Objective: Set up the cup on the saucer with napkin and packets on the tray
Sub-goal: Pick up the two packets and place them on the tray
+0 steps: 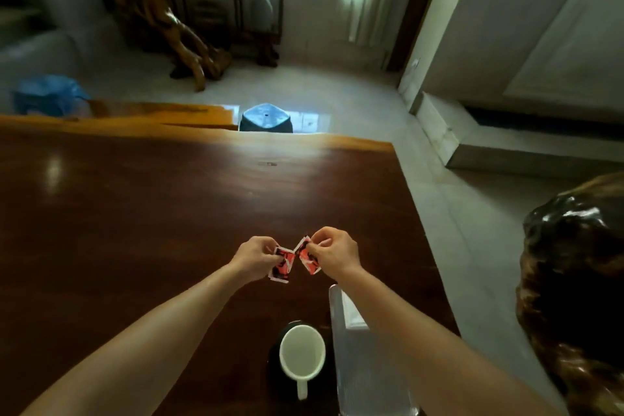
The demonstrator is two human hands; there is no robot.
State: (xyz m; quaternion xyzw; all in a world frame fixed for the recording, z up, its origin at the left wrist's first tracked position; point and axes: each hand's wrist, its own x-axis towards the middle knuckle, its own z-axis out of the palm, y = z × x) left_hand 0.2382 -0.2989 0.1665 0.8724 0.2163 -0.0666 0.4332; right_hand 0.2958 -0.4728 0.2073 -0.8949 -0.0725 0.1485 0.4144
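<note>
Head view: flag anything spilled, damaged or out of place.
Nothing spilled or broken. The white cup sits upright on its dark saucer beside the clear tray, not on it. Both red packets are in the left hand and right hand.

The dark reddish polished wooden surface (135,213) carries, at its near edge, a round black saucer (275,351) under a white handled cup (302,351), with a clear plastic tray (364,368) just beside it.
</note>
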